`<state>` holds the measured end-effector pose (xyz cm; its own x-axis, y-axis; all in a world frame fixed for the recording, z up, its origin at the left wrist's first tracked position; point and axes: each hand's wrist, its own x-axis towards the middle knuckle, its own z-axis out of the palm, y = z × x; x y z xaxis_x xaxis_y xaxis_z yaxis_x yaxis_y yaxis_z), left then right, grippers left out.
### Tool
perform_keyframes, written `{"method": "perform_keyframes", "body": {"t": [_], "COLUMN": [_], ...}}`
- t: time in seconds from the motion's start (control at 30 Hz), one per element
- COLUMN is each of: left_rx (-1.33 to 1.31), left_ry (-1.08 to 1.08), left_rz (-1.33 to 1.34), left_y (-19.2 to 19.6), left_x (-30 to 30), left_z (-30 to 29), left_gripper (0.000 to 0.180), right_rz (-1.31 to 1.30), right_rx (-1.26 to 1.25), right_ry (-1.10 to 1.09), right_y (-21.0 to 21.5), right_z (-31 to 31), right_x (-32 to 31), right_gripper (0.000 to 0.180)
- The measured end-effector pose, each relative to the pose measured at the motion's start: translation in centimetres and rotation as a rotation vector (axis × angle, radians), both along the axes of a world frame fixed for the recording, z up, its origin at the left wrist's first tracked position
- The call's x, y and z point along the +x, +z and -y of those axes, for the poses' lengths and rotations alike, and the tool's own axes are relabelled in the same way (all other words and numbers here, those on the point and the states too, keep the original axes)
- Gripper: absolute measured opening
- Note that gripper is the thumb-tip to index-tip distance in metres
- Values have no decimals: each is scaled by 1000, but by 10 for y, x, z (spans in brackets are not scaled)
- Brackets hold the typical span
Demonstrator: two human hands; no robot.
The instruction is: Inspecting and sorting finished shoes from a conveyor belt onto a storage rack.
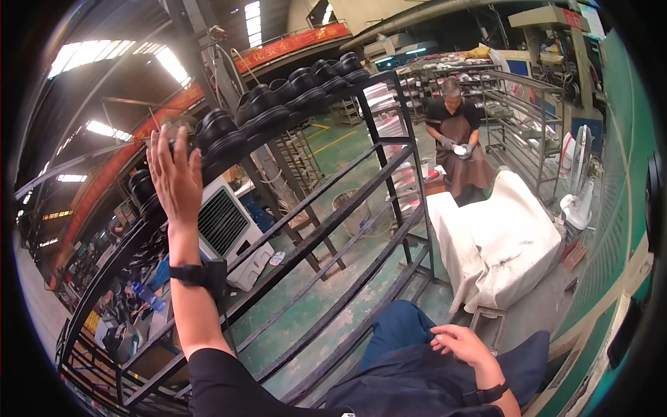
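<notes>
My left hand (175, 170) is raised at the rack's top shelf, fingers stretched out and slightly spread, back of the hand toward me. It overlaps the row of black shoes; whether the palm touches one is hidden. A black shoe (217, 133) stands just right of it, and another dark shoe (141, 186) shows to its left. More black shoes (303, 83) line the top of the dark metal rack (361, 198). Low in front of my body, my right hand (462, 344) hangs with loosely bent fingers and nothing visible in it, above my dark blue clothing.
The rack's lower bars cross in front of me. Behind it stands a white air cooler (226, 222). To the right are a cloth-draped object (507, 236), a fan (578, 167) and a green panel (622, 160). A seated co-worker (455, 132) handles something white.
</notes>
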<state>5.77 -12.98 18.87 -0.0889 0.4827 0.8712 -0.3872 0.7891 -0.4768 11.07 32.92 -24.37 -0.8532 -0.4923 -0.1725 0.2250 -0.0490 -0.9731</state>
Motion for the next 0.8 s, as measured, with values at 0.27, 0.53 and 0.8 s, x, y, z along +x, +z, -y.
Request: {"method": "perform_keyframes", "body": {"t": [0.27, 0.53, 0.8], "left_rx": [67, 193, 57], "left_ry": [-419, -383, -392], "left_rz": [720, 977, -61], "left_y": [-122, -217, -41], "left_x": [-52, -78, 28], "left_z": [-81, -85, 1], "left_gripper": [45, 59, 65], "right_rz": [-37, -150, -82], "right_rx": [35, 115, 104], "right_ry": [-2, -87, -273], "right_y": [19, 69, 53], "right_z": [-6, -28, -75], "right_x": [-12, -30, -27], "right_gripper": [38, 36, 36]}}
